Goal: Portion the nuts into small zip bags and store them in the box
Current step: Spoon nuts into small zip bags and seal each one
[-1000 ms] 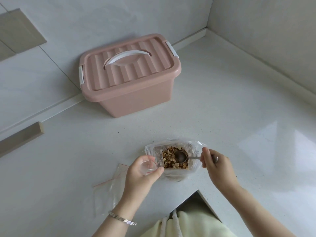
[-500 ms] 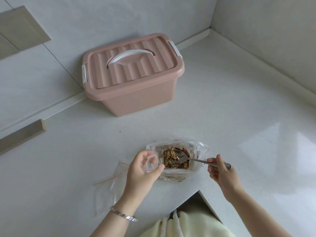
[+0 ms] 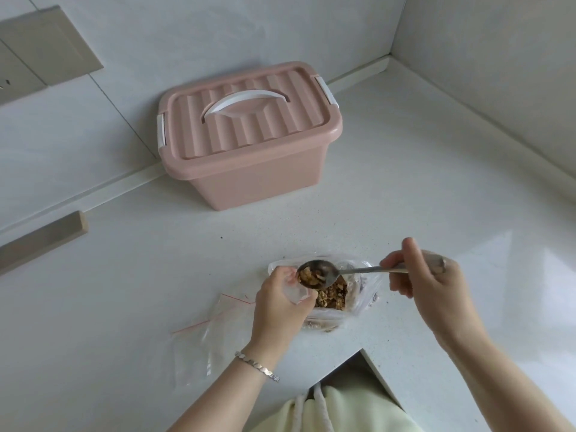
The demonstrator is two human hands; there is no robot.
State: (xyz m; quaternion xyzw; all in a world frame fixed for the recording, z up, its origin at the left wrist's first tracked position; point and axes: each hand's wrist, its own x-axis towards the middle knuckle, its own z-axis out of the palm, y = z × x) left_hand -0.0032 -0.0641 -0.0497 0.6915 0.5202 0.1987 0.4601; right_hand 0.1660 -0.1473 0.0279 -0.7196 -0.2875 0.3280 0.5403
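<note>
Right grip (image 3: 430, 280) curled round the spoon (image 3: 343, 271) handle, spoon loaded with nuts (image 3: 332, 297) above the big open bag (image 3: 366, 283), left grip (image 3: 277, 310) pinching a small zip bag (image 3: 294, 294) just left of it, closed pink box (image 3: 249, 135) far on the bench (image 3: 405, 182)

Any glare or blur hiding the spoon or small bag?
Head view: glare whitens the counter at right, away from the work; spoon and nuts look sharp; right hand slightly blurred; the clear small bag in the left hand is hard to outline.
</note>
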